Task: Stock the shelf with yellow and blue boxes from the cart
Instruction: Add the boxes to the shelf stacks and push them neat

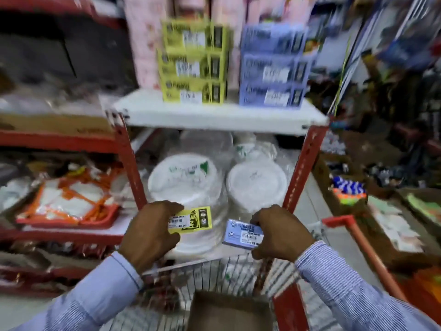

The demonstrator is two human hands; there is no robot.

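My left hand (151, 231) grips a yellow box (191, 219) by its left end, above the wire cart (214, 278). My right hand (281, 232) grips a blue box (242, 234) by its right end, beside the yellow one. Both boxes are held in front of the lower shelf, well below the white shelf board (214, 113). On that board stand a stack of three yellow boxes (193, 65) on the left and a stack of three blue boxes (272, 65) on the right. The picture is blurred.
Wrapped stacks of white disposable plates (188, 182) fill the lower shelf behind the boxes. Red shelf uprights (130, 158) flank it. A brown carton (226, 311) sits in the cart. A red tray of packets (69, 206) lies left; cartons of goods (391, 223) stand right.
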